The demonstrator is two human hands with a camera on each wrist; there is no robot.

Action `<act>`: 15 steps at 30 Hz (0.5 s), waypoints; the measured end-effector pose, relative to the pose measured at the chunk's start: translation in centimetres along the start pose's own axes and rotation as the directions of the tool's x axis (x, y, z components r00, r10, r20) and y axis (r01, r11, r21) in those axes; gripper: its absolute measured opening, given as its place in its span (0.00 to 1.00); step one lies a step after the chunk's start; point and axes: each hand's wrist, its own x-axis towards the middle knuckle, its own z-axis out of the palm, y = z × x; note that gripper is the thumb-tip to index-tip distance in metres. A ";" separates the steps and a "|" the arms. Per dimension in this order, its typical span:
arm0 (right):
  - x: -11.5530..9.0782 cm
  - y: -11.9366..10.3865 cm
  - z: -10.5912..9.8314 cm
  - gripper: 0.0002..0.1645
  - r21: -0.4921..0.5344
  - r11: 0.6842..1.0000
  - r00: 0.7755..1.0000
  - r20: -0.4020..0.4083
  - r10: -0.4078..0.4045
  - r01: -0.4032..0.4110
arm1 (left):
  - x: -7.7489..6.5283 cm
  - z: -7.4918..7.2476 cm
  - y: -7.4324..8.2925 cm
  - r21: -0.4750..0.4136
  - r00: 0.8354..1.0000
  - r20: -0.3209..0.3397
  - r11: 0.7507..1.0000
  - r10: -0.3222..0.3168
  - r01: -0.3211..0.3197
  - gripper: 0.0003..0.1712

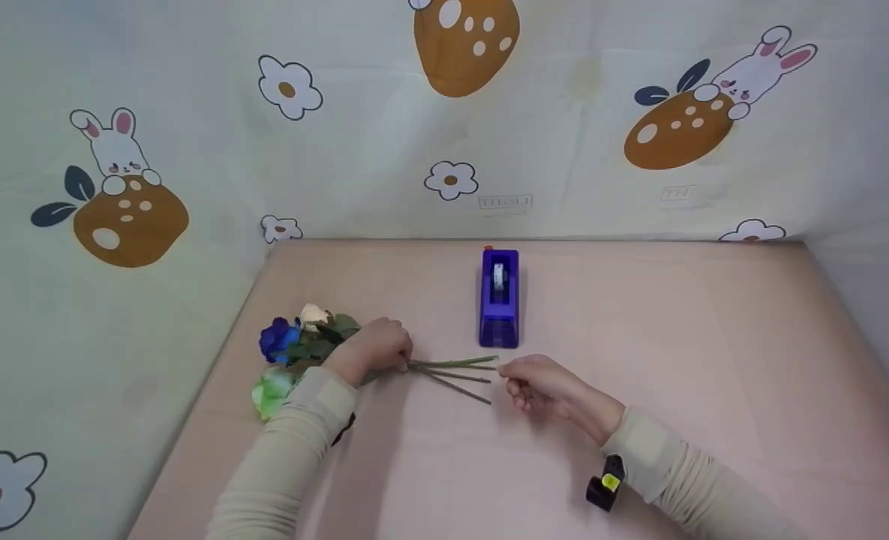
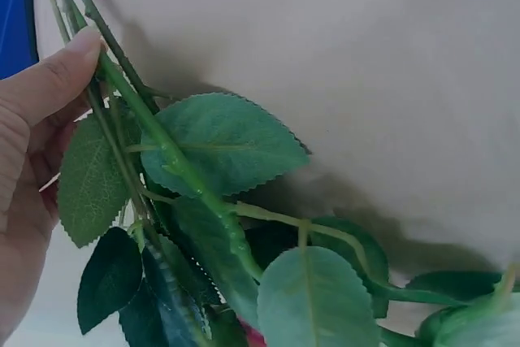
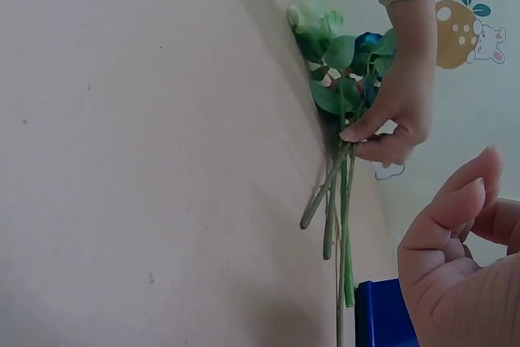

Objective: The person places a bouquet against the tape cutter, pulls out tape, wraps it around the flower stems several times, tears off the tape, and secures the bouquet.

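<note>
My left hand point(image 1: 373, 349) pinches the stems of a bunch of flowers between thumb and fingers. Its blue rose point(image 1: 277, 340), cream rose point(image 1: 313, 315) and pale green flower point(image 1: 270, 391) lie to the left among green leaves point(image 2: 223, 144). Several bare stems point(image 1: 455, 373) fan out rightward from the grip. In the left wrist view a bit of pink shows beneath the leaves. Beside the stem ends is my right hand point(image 1: 545, 386), its thumb and fingertips point(image 3: 479, 188) close together and the other fingers curled. I cannot tell whether anything thin is between them.
A blue tape dispenser point(image 1: 499, 300) with a roll in it stands behind the stems, near the middle of the pinkish table point(image 1: 714, 360). Walls covered in rabbit-and-flower printed sheeting point(image 1: 369, 150) border the back and sides. A black wrist device point(image 1: 604, 486) hangs at the right sleeve.
</note>
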 end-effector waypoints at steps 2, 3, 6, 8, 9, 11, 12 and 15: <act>0.0 0.0 0.0 0.12 0.005 1.000 1.000 0.003 0.000 0.000 | 0.1 0.2 0.0 0.001 1.000 0.010 1.000 -0.008 0.008 0.06; 0.0 0.0 0.0 0.11 0.009 1.000 1.000 0.002 0.000 0.000 | 0.1 0.3 0.0 0.008 1.000 0.011 1.000 -0.005 0.004 0.06; 0.0 0.0 -0.1 0.12 0.001 1.000 1.000 0.004 -0.005 0.005 | 0.2 0.5 0.1 0.057 1.000 0.010 0.998 0.020 -0.020 0.08; 0.0 -0.1 -0.1 0.12 -0.003 1.000 1.000 0.002 -0.002 0.002 | 0.2 0.7 0.1 0.101 0.999 -0.006 0.994 0.043 -0.043 0.08; 0.0 -0.1 -0.2 0.13 -0.007 1.000 1.000 0.000 0.000 0.000 | 0.2 0.8 0.1 0.128 0.998 -0.021 0.990 0.061 -0.057 0.07; 0.0 -0.1 -0.2 0.13 -0.010 1.000 1.000 0.001 0.005 -0.005 | 0.1 1.1 0.2 0.179 0.994 -0.054 0.980 0.098 -0.087 0.05; 0.0 -0.1 -0.1 0.13 -0.011 1.000 1.000 0.000 0.007 -0.007 | 0.1 1.2 0.2 0.206 0.991 -0.069 0.973 0.117 -0.100 0.05; -0.1 -0.1 -0.1 0.13 -0.016 1.000 1.000 -0.002 0.011 -0.011 | 0.0 1.4 0.4 0.273 0.982 -0.098 0.954 0.158 -0.127 0.05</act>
